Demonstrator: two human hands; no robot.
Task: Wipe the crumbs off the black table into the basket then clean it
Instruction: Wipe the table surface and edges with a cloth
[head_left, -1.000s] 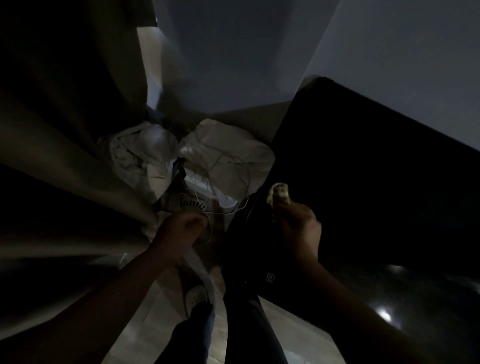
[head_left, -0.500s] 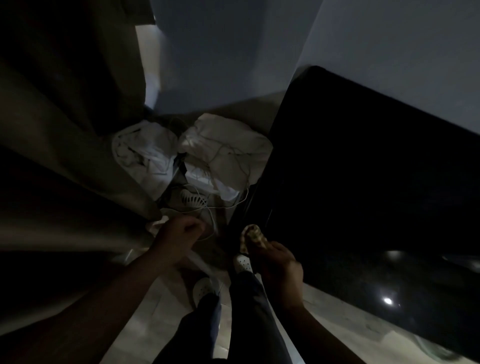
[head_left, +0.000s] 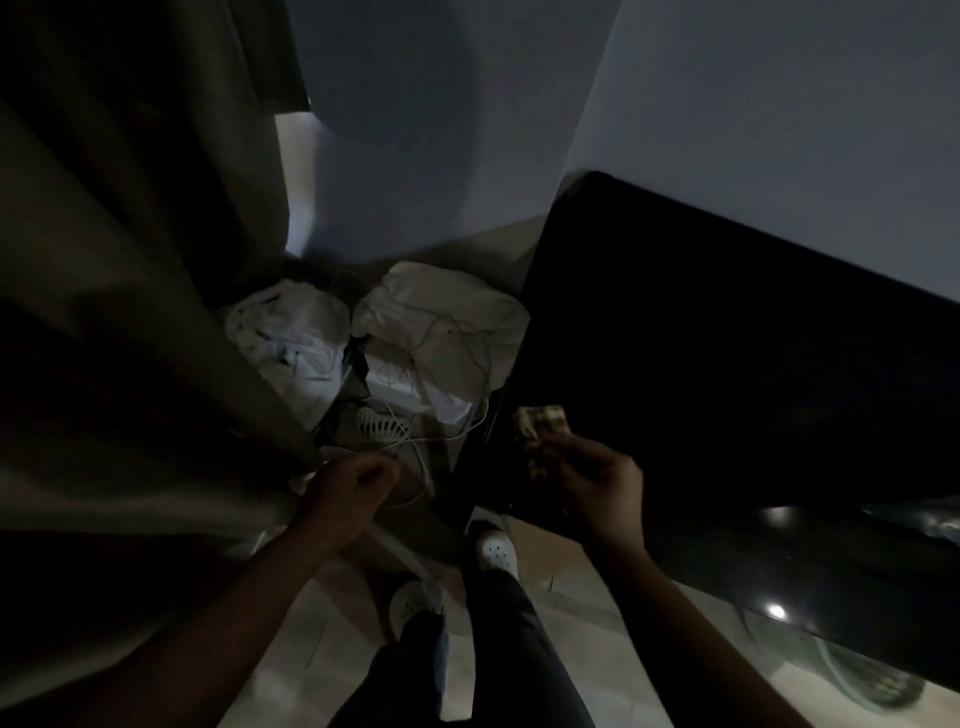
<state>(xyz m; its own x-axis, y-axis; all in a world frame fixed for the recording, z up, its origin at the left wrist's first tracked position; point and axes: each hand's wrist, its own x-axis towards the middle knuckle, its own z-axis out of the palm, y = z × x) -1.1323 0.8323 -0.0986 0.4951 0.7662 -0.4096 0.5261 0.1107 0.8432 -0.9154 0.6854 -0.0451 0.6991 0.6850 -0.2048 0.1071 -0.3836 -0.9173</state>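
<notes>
Risk: spilling crumbs onto pale tiled floor (head_left: 582, 603) rather than into basket; no basket identifiable below the edge, so nothing confirmed there to catch a sweep.

Risk: snagging thin white cord (head_left: 467, 415) close to left hand (head_left: 348, 483), dragging heap of white cloth bags (head_left: 441, 322) along.

Grip, right hand (head_left: 587, 483): clenched round small crumpled beige patterned cloth (head_left: 540, 421), at near left corner of glossy black table (head_left: 727, 338).

Left hand: curled, off the table; holding something or nothing, cannot tell.

Crumbs: not discernible on the black surface in this dim light. Right end of table cut off by frame.
</notes>
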